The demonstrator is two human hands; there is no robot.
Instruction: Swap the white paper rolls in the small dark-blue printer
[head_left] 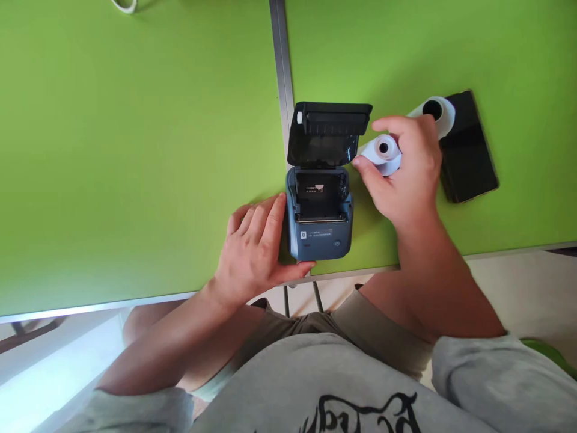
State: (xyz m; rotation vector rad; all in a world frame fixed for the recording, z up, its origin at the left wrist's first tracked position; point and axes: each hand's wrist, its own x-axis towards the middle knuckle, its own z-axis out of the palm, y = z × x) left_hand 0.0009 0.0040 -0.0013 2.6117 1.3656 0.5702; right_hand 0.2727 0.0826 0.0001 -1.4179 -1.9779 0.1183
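A small blue-grey label printer (320, 240) stands near the table's front edge. Its black lid (322, 150) is swung up, and no roll shows in the dark bay. My left hand (252, 246) holds the printer at its near left corner, fingers along the side and thumb at the front. To the right of the lid, my right hand (410, 168) grips a small white label roll (385, 147) between thumb and fingers, its end with the dark core hole facing up. The far part of this roll is partly hidden by the hand.
Another white roll (446, 117) with a wide dark core lies behind my right hand, against a black smartphone (471, 150). A grey metal seam (282, 60) divides the green table (135, 150). At the far left edge sits part of a white ring-shaped object (127, 7).
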